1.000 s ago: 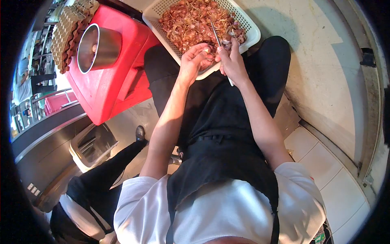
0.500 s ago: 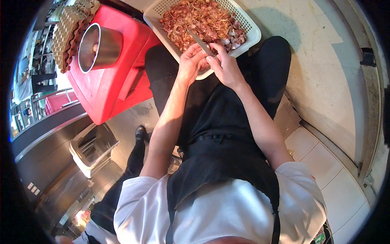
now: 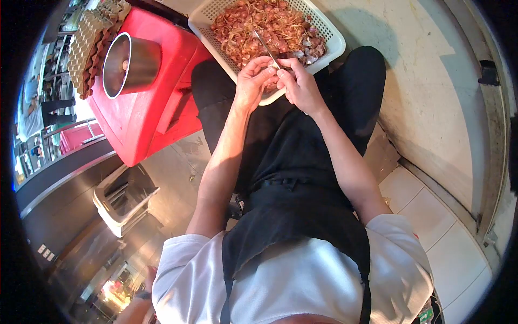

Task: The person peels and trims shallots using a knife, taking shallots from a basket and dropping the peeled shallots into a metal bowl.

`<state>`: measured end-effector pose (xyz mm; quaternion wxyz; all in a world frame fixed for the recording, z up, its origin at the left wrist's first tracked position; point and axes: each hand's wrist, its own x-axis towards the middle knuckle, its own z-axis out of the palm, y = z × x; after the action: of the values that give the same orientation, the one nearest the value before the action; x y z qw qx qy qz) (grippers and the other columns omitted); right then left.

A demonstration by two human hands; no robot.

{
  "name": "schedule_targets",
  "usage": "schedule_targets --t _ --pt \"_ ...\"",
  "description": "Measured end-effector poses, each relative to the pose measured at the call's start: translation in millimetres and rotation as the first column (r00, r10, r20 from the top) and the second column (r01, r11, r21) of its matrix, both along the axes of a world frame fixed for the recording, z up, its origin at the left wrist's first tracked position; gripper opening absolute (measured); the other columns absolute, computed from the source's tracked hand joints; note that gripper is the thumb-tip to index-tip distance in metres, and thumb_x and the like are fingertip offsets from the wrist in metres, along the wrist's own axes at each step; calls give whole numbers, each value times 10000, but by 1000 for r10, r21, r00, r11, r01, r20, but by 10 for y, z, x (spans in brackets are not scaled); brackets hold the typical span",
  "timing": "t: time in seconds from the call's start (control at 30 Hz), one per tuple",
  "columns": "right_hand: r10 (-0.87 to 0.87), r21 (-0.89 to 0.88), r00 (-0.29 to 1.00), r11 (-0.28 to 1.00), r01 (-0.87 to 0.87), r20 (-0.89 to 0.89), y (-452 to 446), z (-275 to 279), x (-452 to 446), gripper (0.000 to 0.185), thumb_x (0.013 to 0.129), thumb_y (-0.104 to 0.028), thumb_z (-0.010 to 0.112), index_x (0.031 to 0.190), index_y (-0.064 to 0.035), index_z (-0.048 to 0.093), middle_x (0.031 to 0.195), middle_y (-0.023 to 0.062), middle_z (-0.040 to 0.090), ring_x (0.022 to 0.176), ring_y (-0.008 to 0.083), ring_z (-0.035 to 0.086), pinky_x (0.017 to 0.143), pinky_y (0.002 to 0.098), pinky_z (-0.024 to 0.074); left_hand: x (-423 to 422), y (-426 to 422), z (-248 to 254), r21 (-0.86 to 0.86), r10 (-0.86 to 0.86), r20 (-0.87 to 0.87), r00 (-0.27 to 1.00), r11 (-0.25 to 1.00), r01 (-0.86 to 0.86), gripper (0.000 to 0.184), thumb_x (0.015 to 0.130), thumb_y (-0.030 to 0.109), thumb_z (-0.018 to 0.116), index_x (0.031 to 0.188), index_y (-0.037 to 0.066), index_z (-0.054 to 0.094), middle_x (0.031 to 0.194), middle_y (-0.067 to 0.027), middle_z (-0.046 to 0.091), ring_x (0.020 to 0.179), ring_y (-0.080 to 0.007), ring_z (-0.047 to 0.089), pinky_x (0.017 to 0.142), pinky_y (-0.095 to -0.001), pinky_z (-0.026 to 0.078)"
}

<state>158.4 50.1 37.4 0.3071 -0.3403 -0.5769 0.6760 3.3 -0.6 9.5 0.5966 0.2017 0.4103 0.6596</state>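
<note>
Head cam: I have both hands in view, fingertips close tog. over the near end of a white perf. basket. L hand: pinch grip, thumb & fingertips on a small pale piece, partly hidden by fingers. R hand: fingers clenched on the knife, blade pointing fwd & left of the grip, above the basket contents; handle mostly hidden by the hand. Contact btwn blade & pale piece: I can't tell at this res. Reddish-brown scraps fill the basket, directly fwd of both grips; purplish-white pcs lie just fwd of the R hand. Left of the L hand, well apart: red container w/ metal pot on top; egg trays beyond the pot. Rearward of both grips: black apron.
</note>
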Motion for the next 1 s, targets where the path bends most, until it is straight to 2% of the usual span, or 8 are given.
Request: schedule_targets --t 0.1,0.2,0.4,0.6,0.7,0.8,0.83,1.0 --pt "20 -196 999 980 -28 -40 23 -11 38 253 988 -162 505 1204 -30 513 752 64 619 464 75 492 425 236 414 12 8 -5 -4 -9 -36 999 1000 8 240 935 -29 554 1170 6 586 1070 -98 657 923 -170 655 788 -302 582" --pt "-14 -211 999 978 3 -50 10 13 27 255 990 -179 500 1203 -38 517 718 58 597 430 56 449 383 225 367 10 10 -5 8 -16 -17 1000 1000 17 243 934 -30 553 1173 3 585 1077 -105 657 949 -189 655 797 -319 584" --pt "-65 -162 998 985 64 2 34 16 48 285 1011 -208 479 1232 -28 487 728 49 576 426 47 439 389 205 362 28 6 82 -4 -17 37 999 1000 17 283 917 -18 577 1199 -10 562 1088 -117 643 1013 -247 657 787 -307 568" --pt "-130 -49 986 990 136 104 29 72 60 365 1005 -194 479 1329 -30 437 724 45 600 428 58 451 394 214 369 3 15 68 -16 -20 53 998 1000 21 286 939 12 547 1222 -33 544 1081 -121 642 954 -225 662 771 -310 565" --pt "4 -39 996 999 0 89 27 49 61 401 996 -170 495 1367 -43 414 723 36 602 460 51 464 416 217 375 -5 15 71 21 -58 107 993 998 56 289 955 22 518 1237 -37 537 1074 -123 644 918 -207 658 752 -306 561" --pt "22 90 998 996 -28 66 -27 10 31 396 987 -150 509 1360 -50 419 740 33 611 509 49 490 456 223 392 11 14 68 2 -29 76 997 1000 29 264 967 31 494 1216 -36 546 1061 -121 647 887 -197 655 738 -304 558" --pt "47 89 994 994 -57 101 -13 57 51 372 961 -129 549 1301 -32 438 859 126 690 746 191 697 673 341 542 10 12 55 12 -23 74 997 1000 22 255 968 33 494 1208 -37 548 1056 -119 647 883 -196 655 734 -302 557" --pt "33 179 997 983 -47 76 -21 -37 29 366 959 -123 553 1288 -21 428 866 143 691 739 219 700 667 353 543 -3 0 31 40 -34 85 996 999 31 209 979 61 504 1155 -34 567 1001 -101 658 845 -177 650 722 -292 550"
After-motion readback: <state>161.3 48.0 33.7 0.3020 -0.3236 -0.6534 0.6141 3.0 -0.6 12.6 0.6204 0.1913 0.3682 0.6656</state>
